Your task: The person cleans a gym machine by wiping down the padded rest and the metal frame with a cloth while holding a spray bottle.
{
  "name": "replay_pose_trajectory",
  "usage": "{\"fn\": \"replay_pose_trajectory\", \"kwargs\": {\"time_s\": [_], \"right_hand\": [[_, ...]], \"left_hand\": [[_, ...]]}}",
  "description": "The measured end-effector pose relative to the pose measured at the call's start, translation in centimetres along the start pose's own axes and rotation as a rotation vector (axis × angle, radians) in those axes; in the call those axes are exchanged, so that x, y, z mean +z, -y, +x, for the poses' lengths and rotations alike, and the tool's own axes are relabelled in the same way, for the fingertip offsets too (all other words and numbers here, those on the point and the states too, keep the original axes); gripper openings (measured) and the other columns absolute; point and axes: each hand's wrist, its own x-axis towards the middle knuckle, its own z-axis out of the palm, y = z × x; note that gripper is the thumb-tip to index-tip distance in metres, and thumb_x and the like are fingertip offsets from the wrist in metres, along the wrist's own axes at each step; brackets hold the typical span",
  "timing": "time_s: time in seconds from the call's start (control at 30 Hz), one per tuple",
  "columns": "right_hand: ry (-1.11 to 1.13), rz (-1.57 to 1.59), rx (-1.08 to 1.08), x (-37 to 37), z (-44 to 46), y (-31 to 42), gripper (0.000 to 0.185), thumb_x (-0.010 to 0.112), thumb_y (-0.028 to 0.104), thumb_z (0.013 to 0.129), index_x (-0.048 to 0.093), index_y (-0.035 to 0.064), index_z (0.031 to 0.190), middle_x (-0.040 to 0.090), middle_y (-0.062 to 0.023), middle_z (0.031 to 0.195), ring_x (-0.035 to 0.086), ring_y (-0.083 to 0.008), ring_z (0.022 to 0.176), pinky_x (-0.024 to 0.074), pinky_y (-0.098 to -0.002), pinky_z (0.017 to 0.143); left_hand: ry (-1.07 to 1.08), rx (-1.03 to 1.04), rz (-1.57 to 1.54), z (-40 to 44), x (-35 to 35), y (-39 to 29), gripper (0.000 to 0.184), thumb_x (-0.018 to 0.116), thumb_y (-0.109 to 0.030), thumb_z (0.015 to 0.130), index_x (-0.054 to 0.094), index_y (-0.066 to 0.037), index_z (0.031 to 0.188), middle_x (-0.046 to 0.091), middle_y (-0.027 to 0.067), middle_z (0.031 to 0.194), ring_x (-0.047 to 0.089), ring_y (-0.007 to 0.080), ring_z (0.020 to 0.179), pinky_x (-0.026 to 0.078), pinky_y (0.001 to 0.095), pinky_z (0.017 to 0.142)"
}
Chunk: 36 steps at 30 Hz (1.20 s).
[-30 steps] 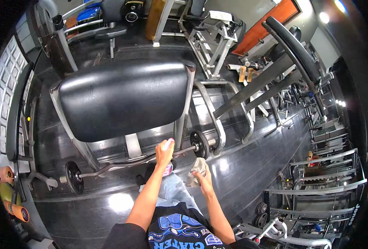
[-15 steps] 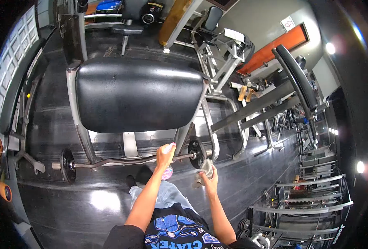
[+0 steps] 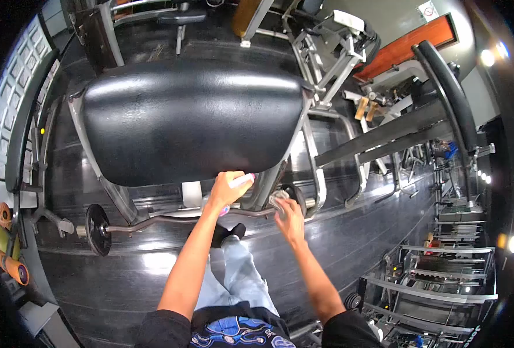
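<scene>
My left hand [image 3: 229,190] is closed around a white-and-pink bottle [image 3: 242,180], close to the lower edge of a black padded bench pad [image 3: 193,122]. Most of the bottle is hidden by the fingers; a pink part shows below the hand. A crumpled greyish cloth [image 3: 277,200] is gripped in my right hand [image 3: 290,220], to the right of the bottle and apart from the pad. Behind and below both hands lies a curved barbell [image 3: 164,219] with a black weight plate [image 3: 98,229] at its left end; the right plate is partly covered by the cloth and hand.
Metal legs [image 3: 123,203] carry the pad. Other gym machines [image 3: 338,52] stand at the back right, with a long grey beam [image 3: 384,133] to the right. Racks [image 3: 431,290] fill the lower right. A bench [image 3: 31,122] and rolled mats [image 3: 13,255] are at the left.
Both hands have risen toward the pad, carrying the bottle and the cloth. The view has shifted, and the pad now looks larger and nearer.
</scene>
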Motion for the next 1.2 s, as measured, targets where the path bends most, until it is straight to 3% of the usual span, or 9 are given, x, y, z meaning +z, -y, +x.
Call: {"fn": "replay_pose_trajectory", "kwargs": {"time_s": [0.13,0.17,0.3,0.53,0.77,0.87,0.97,1.13,1.2], "right_hand": [[0.188,-0.304,-0.259,4.8,4.9,-3.0,0.067,0.073,0.002,0.067,0.057,0.0217,0.13,0.052,-0.0015,0.13,0.048,-0.0294,0.118,0.0483,-0.0405,0.095],[0.187,-0.447,-0.35,6.5,6.0,-4.6,0.068,0.073,0.005,0.067,0.057,0.0237,0.13,0.053,-0.0012,0.129,0.048,-0.0286,0.116,0.0484,-0.0405,0.091],[0.145,-0.626,-0.448,7.8,9.6,-4.8,0.032,0.059,0.018,0.083,0.07,0.0145,0.112,0.053,-0.0054,0.131,0.049,-0.0268,0.118,0.0419,-0.0446,0.094],[0.393,-0.716,-0.524,10.7,7.2,-5.7,0.019,0.061,0.023,0.079,0.076,0.0136,0.084,0.061,-0.0049,0.117,0.049,-0.0224,0.113,0.037,-0.0367,0.092],[0.374,-0.918,-0.518,9.8,11.7,-2.5,0.027,0.052,0.027,0.091,0.075,0.0164,0.102,0.062,-0.0026,0.125,0.045,-0.0238,0.128,0.0313,-0.0376,0.1],[0.606,-0.964,-0.417,9.9,14.3,-1.9,0.036,0.048,0.027,0.094,0.066,0.0186,0.124,0.06,-0.0003,0.13,0.042,-0.0226,0.131,0.0257,-0.0371,0.105],[0.334,-0.935,-0.497,15.5,11.0,-5.6,0.028,0.05,0.025,0.092,0.07,0.0117,0.106,0.063,-0.0023,0.122,0.05,-0.018,0.117,0.0351,-0.036,0.097],[0.626,-0.776,-0.324,16.0,8.7,-5.5,0.035,0.047,0.03,0.094,0.067,0.012,0.116,0.059,-0.0018,0.129,0.047,-0.0196,0.118,0.0325,-0.0342,0.101],[0.396,-0.833,-0.453,15.4,10.2,-5.9,0.033,0.049,0.029,0.092,0.069,0.014,0.113,0.06,-0.0007,0.12,0.048,-0.0187,0.116,0.0321,-0.0345,0.099]], "left_hand": [[0.111,-0.031,0.029,0.2,-1.8,-0.2,0.024,0.071,-0.027,0.081,0.069,-0.003,0.079,0.061,0.0126,0.061,0.058,0.0152,0.054,0.045,0.0326,0.055],[0.166,-0.051,0.008,0.3,-2.0,0.3,0.02,0.07,-0.022,0.084,0.068,-0.002,0.08,0.061,0.0018,0.062,0.054,0.007,0.06,0.043,0.0275,0.056],[0.223,-0.096,-0.037,0.4,-2.6,0.8,0.013,0.067,-0.015,0.083,0.067,-0.003,0.078,0.063,-0.0013,0.067,0.055,0.0042,0.062,0.044,0.0237,0.056],[0.267,-0.099,-0.054,0.1,-3.3,0.4,0.011,0.066,-0.013,0.082,0.066,-0.002,0.079,0.064,0.0008,0.068,0.055,0.0045,0.055,0.042,0.0222,0.05],[0.268,-0.099,-0.089,0.3,-3.3,0.1,0.013,0.063,-0.013,0.083,0.064,-0.002,0.077,0.063,0.0025,0.067,0.055,0.0079,0.048,0.042,0.0227,0.045],[0.282,-0.162,-0.117,0.5,-3.7,-0.5,0.012,0.065,-0.013,0.083,0.066,-0.002,0.08,0.063,0.0014,0.068,0.055,0.0062,0.053,0.042,0.0227,0.048],[0.308,-0.257,-0.187,0.5,-4.0,-0.9,0.011,0.066,-0.014,0.084,0.067,-0.002,0.083,0.065,0.0013,0.07,0.056,0.0055,0.056,0.043,0.0227,0.048],[0.343,-0.304,-0.312,0.8,-4.5,-0.8,0.012,0.064,-0.014,0.087,0.066,-0.002,0.086,0.066,0.0037,0.073,0.056,0.0074,0.051,0.041,0.0222,0.044],[0.365,-0.281,-0.334,0.8,-4.6,-0.6,0.013,0.065,-0.015,0.087,0.066,-0.002,0.085,0.066,0.0039,0.074,0.055,0.0072,0.051,0.041,0.0224,0.045]]}}
